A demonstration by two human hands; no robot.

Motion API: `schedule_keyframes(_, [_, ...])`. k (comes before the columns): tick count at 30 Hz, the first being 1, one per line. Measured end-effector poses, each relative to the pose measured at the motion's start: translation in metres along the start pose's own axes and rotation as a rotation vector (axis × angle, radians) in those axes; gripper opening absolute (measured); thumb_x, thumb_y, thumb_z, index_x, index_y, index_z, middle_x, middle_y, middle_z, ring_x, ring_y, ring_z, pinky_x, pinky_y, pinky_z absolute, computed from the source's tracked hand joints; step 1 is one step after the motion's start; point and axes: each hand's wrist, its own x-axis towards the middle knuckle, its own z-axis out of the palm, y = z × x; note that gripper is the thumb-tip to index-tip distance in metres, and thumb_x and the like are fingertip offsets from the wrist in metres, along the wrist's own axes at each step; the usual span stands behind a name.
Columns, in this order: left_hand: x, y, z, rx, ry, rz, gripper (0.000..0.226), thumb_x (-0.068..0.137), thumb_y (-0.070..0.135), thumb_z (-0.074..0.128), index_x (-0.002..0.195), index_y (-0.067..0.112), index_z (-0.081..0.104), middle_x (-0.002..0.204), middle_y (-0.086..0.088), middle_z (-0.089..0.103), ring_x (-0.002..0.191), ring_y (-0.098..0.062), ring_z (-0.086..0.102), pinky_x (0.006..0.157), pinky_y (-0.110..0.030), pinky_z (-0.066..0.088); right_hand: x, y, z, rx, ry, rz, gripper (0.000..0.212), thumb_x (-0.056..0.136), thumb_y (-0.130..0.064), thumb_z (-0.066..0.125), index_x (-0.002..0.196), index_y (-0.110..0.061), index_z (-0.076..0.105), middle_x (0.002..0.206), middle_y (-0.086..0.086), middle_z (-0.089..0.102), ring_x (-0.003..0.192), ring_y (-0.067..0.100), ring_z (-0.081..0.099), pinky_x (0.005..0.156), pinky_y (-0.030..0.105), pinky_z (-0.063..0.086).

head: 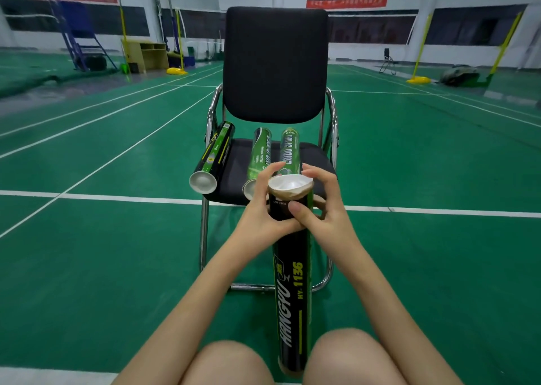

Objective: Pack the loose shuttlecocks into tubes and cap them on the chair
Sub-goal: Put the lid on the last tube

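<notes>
At the bottom centre of the frame, a long black cardboard shuttlecock tube with yellow-green lettering (292,291) is held upright between the knees, its foot near the floor. Its top is gripped from both sides: the left hand (262,209) is curled round the tube's upper left wall, and the right hand (317,206) is wrapped round the right wall, thumb laid across the front. A white plastic cap (289,186) is seen seated crookedly in the mouth, its rim crumpled on one side. The step in hand is judged to be the capping of this tube; an even press on the rim is probably called for next, before the tube is laid on the chair.

Just above centre, three tubes are laid lengthwise on the black padded seat of a chrome-framed chair (275,65). At the left, a black-and-green tube (213,157) is shown with a white cap in its near end. Beside it, a green tube (259,157) is partly hidden by the left hand. Further right, a second green tube (291,150) is hidden at its near end. Contents cannot be told for any tube; no loose shuttlecocks are visible.
</notes>
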Motion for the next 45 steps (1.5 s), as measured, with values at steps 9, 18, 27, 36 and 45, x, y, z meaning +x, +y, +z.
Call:
schedule_keyframes(9, [0.002,0.004,0.005,0.182,-0.039,0.222,0.06,0.079,0.027,0.065,0.129,0.043,0.036,0.136,-0.001,0.038,0.128,-0.007,0.038,0.106,-0.023,0.032,0.0,0.001,0.0,0.012,0.103,-0.107,0.028,0.085,-0.018,0.058,0.106,-0.036,0.053,0.128,0.002,0.048,0.121,0.025,0.047,0.1,0.053,0.038])
schedule_keyframes(18, [0.002,-0.001,0.004,0.11,-0.019,0.119,0.067,0.069,0.037,0.073,0.127,0.038,0.04,0.129,0.006,0.046,0.119,-0.013,0.048,0.102,-0.034,0.041,-0.003,-0.004,0.0,0.079,0.093,-0.015,0.028,0.082,-0.014,0.065,0.095,-0.036,0.053,0.13,-0.011,0.05,0.116,0.01,0.053,0.096,0.036,0.044])
schedule_keyframes(27, [0.002,-0.001,0.001,0.08,-0.007,0.028,0.072,0.063,0.042,0.078,0.125,0.035,0.042,0.125,0.006,0.052,0.111,-0.015,0.056,0.095,-0.042,0.048,-0.003,-0.004,-0.005,0.119,0.085,0.03,0.032,0.077,-0.019,0.073,0.094,-0.039,0.055,0.123,-0.021,0.056,0.102,0.008,0.06,0.076,0.02,0.049])
schedule_keyframes(36, [0.001,0.0,-0.003,0.032,-0.029,-0.028,0.072,0.063,0.029,0.084,0.122,0.04,0.045,0.121,0.009,0.056,0.102,-0.016,0.061,0.086,-0.041,0.054,-0.003,-0.003,-0.007,0.145,0.122,0.082,0.029,0.076,-0.014,0.072,0.09,-0.034,0.056,0.121,-0.016,0.059,0.104,0.015,0.061,0.085,0.03,0.051])
schedule_keyframes(45, [0.0,0.001,-0.007,0.054,-0.047,-0.04,0.067,0.067,0.018,0.084,0.121,0.034,0.048,0.123,0.012,0.055,0.106,-0.009,0.058,0.093,-0.039,0.05,-0.003,-0.003,-0.006,0.128,0.118,0.155,0.028,0.074,-0.008,0.074,0.091,-0.021,0.055,0.121,-0.011,0.059,0.104,0.018,0.062,0.088,0.037,0.052])
